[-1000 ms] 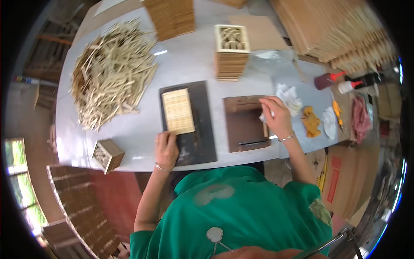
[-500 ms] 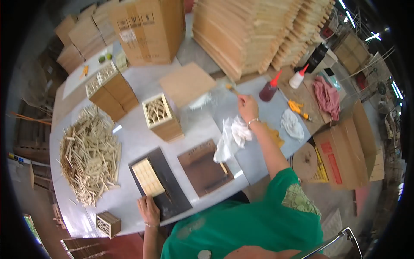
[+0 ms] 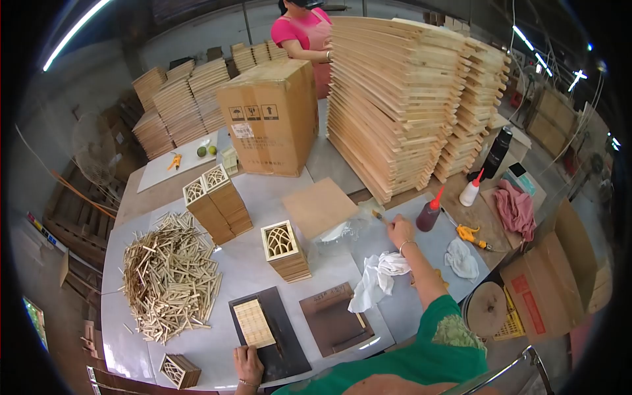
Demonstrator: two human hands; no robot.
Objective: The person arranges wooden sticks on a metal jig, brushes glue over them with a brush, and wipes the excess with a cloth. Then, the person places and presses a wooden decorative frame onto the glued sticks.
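Note:
My right hand [image 3: 400, 232] is closed around a small brush [image 3: 377, 214], its tip pointing up and left over the table. Near that hand are a dark red squeeze bottle [image 3: 428, 216] and a crumpled white cloth [image 3: 376, 280]. My left hand [image 3: 249, 364] has curled fingers at the lower end of a pale slatted wooden panel [image 3: 253, 322], pressing on its edge. Beneath the panel lies a black board [image 3: 289, 349]. To its right is a brown board [image 3: 336, 316] with a thin wooden stick [image 3: 360, 320] on it.
Loose sticks [image 3: 172, 276] are heaped at left. Lattice-topped wooden stacks [image 3: 286, 253] stand mid-table, with a smaller one [image 3: 180, 372] at the front. Behind are a carton [image 3: 266, 125] and tall panel stacks [image 3: 395, 105]. A person in pink [image 3: 306, 33] stands beyond.
The head view has tilted up, so the scene sits lower and the person in pink now shows. My right hand still holds the brush; my left hand stays at the panel's lower end.

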